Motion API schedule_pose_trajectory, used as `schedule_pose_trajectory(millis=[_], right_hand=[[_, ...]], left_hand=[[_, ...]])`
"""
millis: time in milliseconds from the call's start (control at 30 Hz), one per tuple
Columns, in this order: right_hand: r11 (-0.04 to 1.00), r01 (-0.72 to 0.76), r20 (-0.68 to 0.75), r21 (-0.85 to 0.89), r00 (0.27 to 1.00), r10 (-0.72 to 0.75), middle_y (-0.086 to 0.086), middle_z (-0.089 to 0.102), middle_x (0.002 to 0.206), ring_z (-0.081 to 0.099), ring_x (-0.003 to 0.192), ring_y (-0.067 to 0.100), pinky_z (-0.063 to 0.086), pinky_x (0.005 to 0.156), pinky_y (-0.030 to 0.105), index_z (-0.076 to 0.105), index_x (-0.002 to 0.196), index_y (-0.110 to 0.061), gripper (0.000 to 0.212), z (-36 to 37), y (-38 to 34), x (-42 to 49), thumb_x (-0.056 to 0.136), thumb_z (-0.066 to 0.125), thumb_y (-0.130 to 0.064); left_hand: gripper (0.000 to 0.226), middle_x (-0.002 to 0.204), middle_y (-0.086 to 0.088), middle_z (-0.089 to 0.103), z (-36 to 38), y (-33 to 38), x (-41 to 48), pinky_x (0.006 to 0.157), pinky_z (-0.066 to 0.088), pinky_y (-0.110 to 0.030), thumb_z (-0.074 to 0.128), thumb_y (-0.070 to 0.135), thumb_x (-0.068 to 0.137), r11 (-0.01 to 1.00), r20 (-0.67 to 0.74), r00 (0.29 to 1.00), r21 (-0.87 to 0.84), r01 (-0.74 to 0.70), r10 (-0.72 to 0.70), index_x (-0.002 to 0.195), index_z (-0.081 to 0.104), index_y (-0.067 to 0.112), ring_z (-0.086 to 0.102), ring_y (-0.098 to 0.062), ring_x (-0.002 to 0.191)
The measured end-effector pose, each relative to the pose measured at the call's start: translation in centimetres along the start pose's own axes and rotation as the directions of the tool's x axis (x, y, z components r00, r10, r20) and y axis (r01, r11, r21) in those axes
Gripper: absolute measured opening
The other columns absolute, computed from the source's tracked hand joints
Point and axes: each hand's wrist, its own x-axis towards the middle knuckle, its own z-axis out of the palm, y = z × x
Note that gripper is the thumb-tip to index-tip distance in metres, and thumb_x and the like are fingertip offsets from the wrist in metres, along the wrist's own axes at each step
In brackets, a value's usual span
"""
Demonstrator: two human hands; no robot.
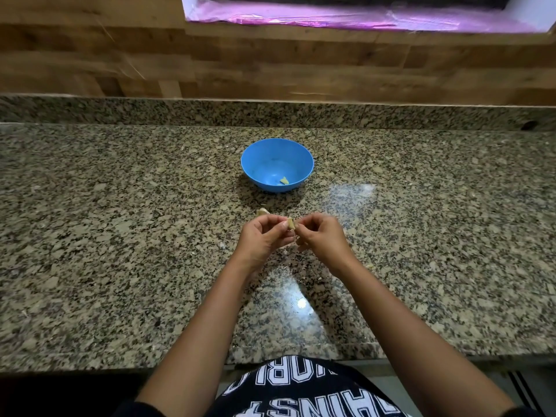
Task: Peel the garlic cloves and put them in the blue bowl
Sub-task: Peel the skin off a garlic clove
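One peeled clove point(283, 181) sits in the blue bowl point(304, 156) -- left hand point(263, 239) and right hand point(322, 236) both pinch a second clove point(290, 223) mid-peel, and a third clove point(262, 211) waits on the desk point(120, 236).

You face a speckled brown-and-black granite tabletop point(120, 236) that runs across your whole view. Toward 12 o'clock it meets a low ledge point(150, 111) of the same stone, and above that rises a wall point(90, 55) of mismatched wood planks. From 12 to 1 o'clock a white-framed opening point(529, 16) is set in the wall, its sill covered by shiny pink film point(331, 16). Bright glare point(301, 302) sits on the stone near 6 o'clock. Grey floor point(451, 383) shows at 5 o'clock.
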Motion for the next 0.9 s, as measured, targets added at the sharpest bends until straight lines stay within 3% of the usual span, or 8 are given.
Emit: schedule_pose_trajectory(millis=[167,333,500,700,800,900], right_hand=[[0.970,-0.034,0.091,0.239,0.996,0.012,0.018,0.068,0.087,0.066,0.070,0.022,0.058,0.066,0.029,0.064,0.098,0.003,0.013,-0.3,-0.4,-0.6,0.086,0.060,0.003],[0.980,0.011,-0.020,0.197,1.000,-0.007,0.015,0.069,0.083,0.065,0.073,0.024,0.058,0.071,0.031,0.067,0.085,-0.007,0.007,-0.2,-0.3,-0.7,0.083,0.066,-0.001],[0.992,0.126,-0.115,0.033,0.986,-0.121,0.006,0.069,0.083,0.067,0.081,0.019,0.057,0.075,0.028,0.067,0.081,-0.016,0.016,-0.3,-0.3,-0.5,0.083,0.066,0.000],[0.914,0.068,-0.058,0.400,0.997,-0.048,0.015,0.070,0.092,0.067,0.081,0.020,0.057,0.075,0.029,0.066,0.097,-0.002,0.015,-0.5,-0.5,-0.4,0.083,0.064,0.000],[0.897,0.061,-0.057,0.438,0.998,-0.040,0.012,0.070,0.089,0.067,0.075,0.018,0.056,0.067,0.024,0.067,0.098,0.000,0.015,-0.4,-0.2,-0.4,0.085,0.062,-0.001],[0.879,0.058,-0.066,0.472,0.997,-0.030,0.012,0.068,0.083,0.065,0.072,0.018,0.055,0.063,0.022,0.066,0.096,-0.001,0.012,-0.4,-0.1,-0.2,0.087,0.059,0.000]], left_hand=[[0.007,0.074,-0.011,0.067,-0.1,0.1,-0.2,0.062,0.057,-0.020,0.055,-0.006,0.087,0.991,-0.012,0.999,-0.133,0.034,-0.036,0.085,0.058,-0.001,0.067,-0.015,0.061],[0.007,0.081,-0.012,0.068,0.3,-0.4,0.2,0.065,0.057,-0.021,0.059,-0.004,0.085,1.000,-0.021,1.000,-0.006,0.022,-0.022,0.086,0.065,0.001,0.066,-0.013,0.064],[0.005,0.076,-0.008,0.070,0.6,0.2,0.3,0.066,0.057,-0.022,0.066,0.003,0.081,0.999,-0.022,0.999,0.000,0.050,-0.050,0.086,0.067,0.002,0.066,-0.014,0.066],[0.011,0.077,-0.010,0.071,1.4,0.7,0.2,0.060,0.055,-0.018,0.058,-0.006,0.085,0.983,-0.002,0.998,-0.170,0.061,-0.062,0.094,0.065,-0.006,0.066,-0.013,0.063],[0.011,0.081,-0.008,0.071,1.3,0.2,0.4,0.063,0.055,-0.020,0.066,0.005,0.084,0.991,-0.030,0.999,0.124,-0.042,0.046,0.093,0.070,0.003,0.062,-0.014,0.067],[0.010,0.086,-0.005,0.068,1.1,0.0,0.6,0.069,0.055,-0.022,0.071,0.017,0.082,0.785,-0.022,0.955,0.575,-0.231,0.297,0.090,0.072,0.012,0.063,-0.012,0.074]])
